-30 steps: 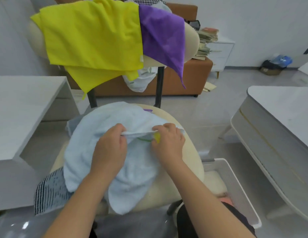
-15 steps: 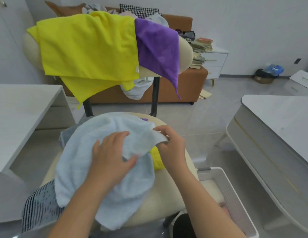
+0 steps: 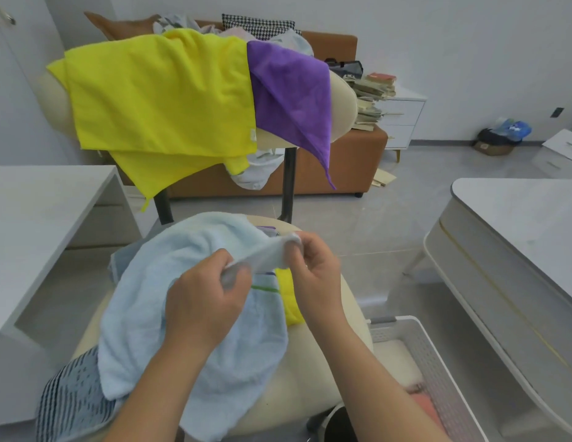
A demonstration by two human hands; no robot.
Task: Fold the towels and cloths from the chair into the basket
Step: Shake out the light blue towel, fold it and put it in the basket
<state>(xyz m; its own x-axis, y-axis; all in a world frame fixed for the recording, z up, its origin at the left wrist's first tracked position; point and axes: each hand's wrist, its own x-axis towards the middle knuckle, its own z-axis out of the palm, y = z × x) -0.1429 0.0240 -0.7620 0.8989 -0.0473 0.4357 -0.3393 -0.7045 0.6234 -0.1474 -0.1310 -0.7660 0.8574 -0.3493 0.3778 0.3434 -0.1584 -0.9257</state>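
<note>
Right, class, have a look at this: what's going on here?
A person is handling laundry at a chair. The left hand and right hand each pinch one edge of a light blue towel whose rest lies on the seat. A yellow cloth and a purple cloth hang over the chair back. The white basket waits at lower right.

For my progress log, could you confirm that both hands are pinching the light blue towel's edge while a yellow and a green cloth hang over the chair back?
Not quite: the head view shows a purple cloth, not a green one, beside the yellow cloth over the chair back. The left hand and right hand do pinch the edge of the light blue towel.
</note>
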